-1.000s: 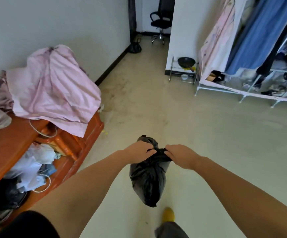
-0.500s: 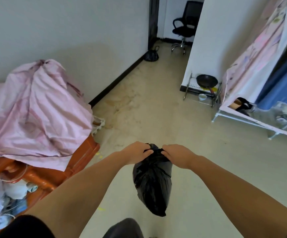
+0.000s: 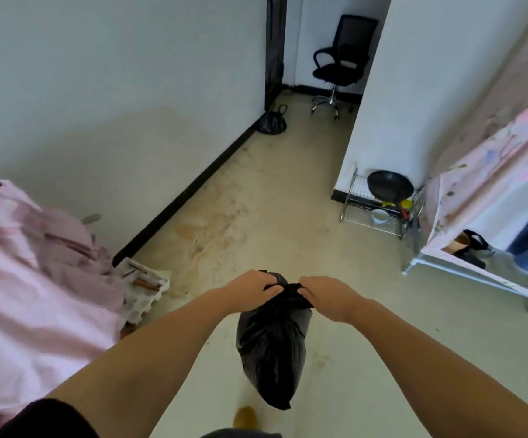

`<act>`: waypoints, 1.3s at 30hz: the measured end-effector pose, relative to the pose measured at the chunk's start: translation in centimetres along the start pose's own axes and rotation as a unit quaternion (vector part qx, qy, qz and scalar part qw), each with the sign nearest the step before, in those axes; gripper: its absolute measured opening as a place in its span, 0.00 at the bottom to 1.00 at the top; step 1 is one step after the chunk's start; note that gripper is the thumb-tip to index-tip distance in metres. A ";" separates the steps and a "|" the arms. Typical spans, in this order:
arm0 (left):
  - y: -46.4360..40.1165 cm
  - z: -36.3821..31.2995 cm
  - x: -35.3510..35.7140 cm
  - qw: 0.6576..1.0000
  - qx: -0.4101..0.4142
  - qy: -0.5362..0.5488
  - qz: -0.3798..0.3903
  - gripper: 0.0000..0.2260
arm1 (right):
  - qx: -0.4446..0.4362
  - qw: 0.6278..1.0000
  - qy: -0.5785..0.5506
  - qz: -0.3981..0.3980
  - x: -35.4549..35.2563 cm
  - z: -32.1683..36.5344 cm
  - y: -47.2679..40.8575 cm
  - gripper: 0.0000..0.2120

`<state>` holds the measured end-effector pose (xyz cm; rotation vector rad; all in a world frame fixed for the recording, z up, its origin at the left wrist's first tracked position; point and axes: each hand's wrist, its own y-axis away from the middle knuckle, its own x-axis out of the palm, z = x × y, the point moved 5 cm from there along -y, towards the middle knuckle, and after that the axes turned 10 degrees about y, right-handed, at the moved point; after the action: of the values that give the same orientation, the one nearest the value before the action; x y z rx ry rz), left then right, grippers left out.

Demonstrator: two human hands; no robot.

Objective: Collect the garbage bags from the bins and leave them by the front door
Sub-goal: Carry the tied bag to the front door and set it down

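A full black garbage bag [image 3: 272,352] hangs in front of me above the floor. My left hand [image 3: 250,287] grips the bunched top of the bag from the left, and my right hand [image 3: 327,294] grips it from the right, the two fists close together. A second black garbage bag [image 3: 272,121] sits on the floor far ahead, against the dark door frame [image 3: 275,49] at the end of the left wall.
Pink bedding [image 3: 35,273] fills the left side, with an egg carton [image 3: 144,287] at its edge. A black office chair [image 3: 340,61] stands beyond the doorway. A wire rack with a black pan [image 3: 389,188] and a fabric wardrobe [image 3: 493,191] line the right.
I have walked forward: the door frame, chair and far bag are nearer, and the wooden furniture has slid out of view. Both hands still hold the bag's top.
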<state>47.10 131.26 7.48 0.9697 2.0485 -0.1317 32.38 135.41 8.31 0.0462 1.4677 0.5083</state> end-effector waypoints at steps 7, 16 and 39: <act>-15.8 2.8 -6.4 1.000 0.006 -0.011 0.014 0.17 | 0.011 1.000 -0.008 0.008 -4.7 -10.4 -12.0 0.12; -37.8 4.3 -13.6 0.999 -0.030 -0.004 -0.017 0.16 | -0.043 0.998 0.030 0.031 -12.5 -27.4 -27.3 0.13; -79.6 18.9 -42.7 0.999 -0.028 -0.035 -0.006 0.18 | -0.043 0.999 0.012 0.020 -31.9 -49.8 -71.4 0.11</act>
<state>20.10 43.05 7.51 0.9062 1.9834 -0.1131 5.67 46.65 8.25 0.0006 1.4700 0.6061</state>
